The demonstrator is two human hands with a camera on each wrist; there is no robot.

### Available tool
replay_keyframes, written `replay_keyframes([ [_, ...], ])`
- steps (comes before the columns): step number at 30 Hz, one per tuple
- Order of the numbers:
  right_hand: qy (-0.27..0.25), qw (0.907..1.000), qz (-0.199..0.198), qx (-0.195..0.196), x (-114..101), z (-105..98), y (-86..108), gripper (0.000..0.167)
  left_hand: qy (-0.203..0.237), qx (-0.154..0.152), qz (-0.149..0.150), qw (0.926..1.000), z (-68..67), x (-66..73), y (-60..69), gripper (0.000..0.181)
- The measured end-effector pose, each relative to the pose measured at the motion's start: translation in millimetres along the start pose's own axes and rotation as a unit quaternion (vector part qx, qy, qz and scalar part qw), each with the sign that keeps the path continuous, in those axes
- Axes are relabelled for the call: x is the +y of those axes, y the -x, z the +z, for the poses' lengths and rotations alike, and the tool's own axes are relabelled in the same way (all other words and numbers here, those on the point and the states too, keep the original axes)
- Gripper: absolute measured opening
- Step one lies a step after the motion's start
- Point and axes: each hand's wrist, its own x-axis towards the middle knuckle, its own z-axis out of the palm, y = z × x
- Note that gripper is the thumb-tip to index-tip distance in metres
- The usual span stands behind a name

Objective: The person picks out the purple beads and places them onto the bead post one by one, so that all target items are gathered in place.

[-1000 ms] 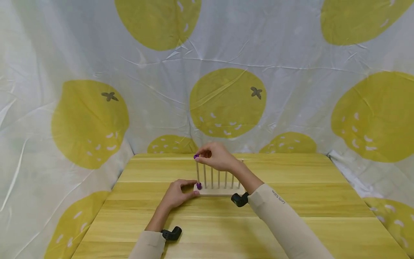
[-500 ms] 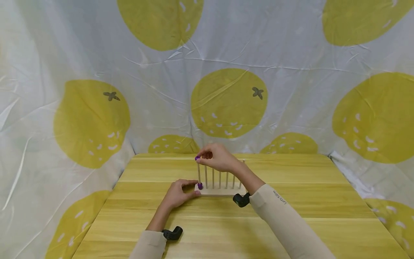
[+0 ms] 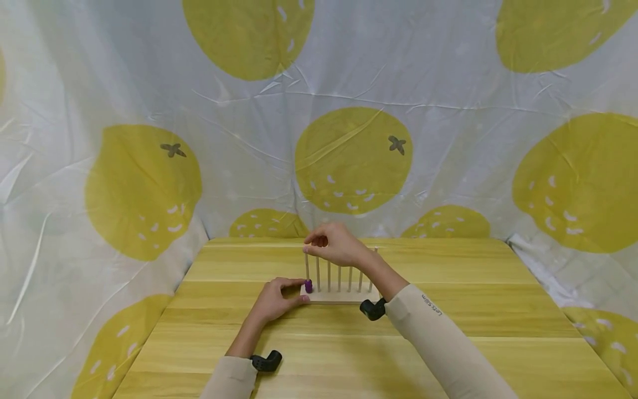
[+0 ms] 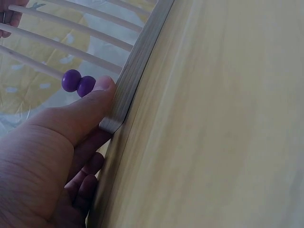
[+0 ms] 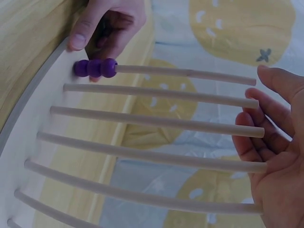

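Observation:
Upright wooden rods (image 3: 329,276) rise from a pale wooden base (image 3: 339,297). Three purple beads (image 5: 95,68) sit stacked at the base end of the leftmost rod (image 5: 185,73), as the right wrist view shows. My left hand (image 3: 273,300) grips the left end of the base; in the left wrist view its thumb (image 4: 97,97) presses the base edge beside the beads (image 4: 71,80). My right hand (image 3: 335,244) stays at the top of that rod, thumb and forefinger apart with nothing between them. From the right wrist, this hand (image 5: 282,137) has loosely bent fingers beside the rod tips.
The rack stands on a yellow wood-grain table (image 3: 428,321), towards its back edge. Behind and beside the table hangs a pale cloth (image 3: 249,166) with large yellow fruit prints. Several other rods (image 5: 156,121) in the row carry no beads.
The purple bead that my right fingers held at the rod's top has been let go and is down with the others at the base. Both hands have stayed nearly in place.

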Motion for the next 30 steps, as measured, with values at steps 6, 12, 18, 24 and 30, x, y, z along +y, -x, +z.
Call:
replay_keyframes([
  [6, -0.015, 0.9999, -0.004, 0.007, 1.0, -0.9, 1.2, 0.025, -0.001, 0.000, 0.008, 1.0000, 0.2, 0.3, -0.5, 0.049],
  [12, -0.043, 0.9989, -0.003, 0.016, 2.4, -5.0, 5.6, 0.025, 0.006, 0.000, 0.008, 1.0000, -0.3, 0.9, 0.5, 0.047],
  [18, -0.043, 0.9983, 0.013, 0.037, 7.9, -13.5, 14.9, 0.024, 0.008, -0.003, -0.007, 0.9999, -0.1, 1.7, -0.5, 0.048],
  [24, -0.043, 0.9980, 0.007, 0.046, 13.8, -19.2, 29.3, 0.026, 0.011, -0.005, -0.013, 0.9998, 0.2, 1.6, -0.1, 0.048],
  [30, -0.040, 0.9962, 0.026, 0.073, 18.9, -29.7, 53.0, 0.028, 0.005, 0.000, -0.015, 0.9999, 0.4, -0.1, 0.3, 0.050],
])
